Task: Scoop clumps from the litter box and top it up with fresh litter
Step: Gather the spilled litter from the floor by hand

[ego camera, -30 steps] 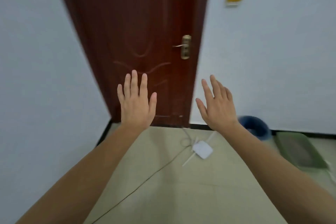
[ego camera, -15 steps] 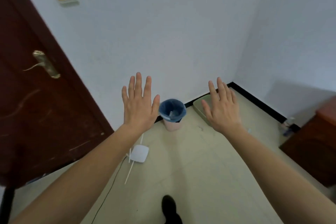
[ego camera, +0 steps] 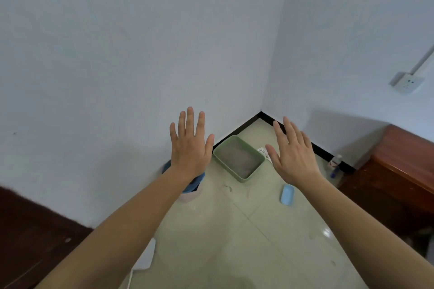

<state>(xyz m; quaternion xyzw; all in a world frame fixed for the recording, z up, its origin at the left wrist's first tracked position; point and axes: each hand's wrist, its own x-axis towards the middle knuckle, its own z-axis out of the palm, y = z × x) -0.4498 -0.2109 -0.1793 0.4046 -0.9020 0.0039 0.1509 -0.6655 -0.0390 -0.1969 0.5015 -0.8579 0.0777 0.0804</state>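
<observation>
A pale green litter box [ego camera: 259, 165] holding grey litter sits on the floor in the room's corner, between my two raised hands. My left hand [ego camera: 190, 148] is held up with straight fingers, empty, left of the box. My right hand [ego camera: 292, 155] is also up with straight fingers and holds nothing, right of the box. A white slotted scoop [ego camera: 263, 152] lies beside the box's far right side, partly hidden by my right hand. A small light blue object [ego camera: 287, 195] lies on the floor in front of the box.
A pink bin with a blue liner [ego camera: 192, 189] stands against the wall, mostly behind my left wrist. A brown wooden cabinet [ego camera: 399, 171] stands at the right, with a small bottle [ego camera: 335, 164] by the wall. A white device [ego camera: 146, 258] lies on the tiled floor. A dark door [ego camera: 28, 230] is at lower left.
The view has swung right, from the door to the room's corner. The litter box now shows fully between my hands. Both hands stay raised and empty.
</observation>
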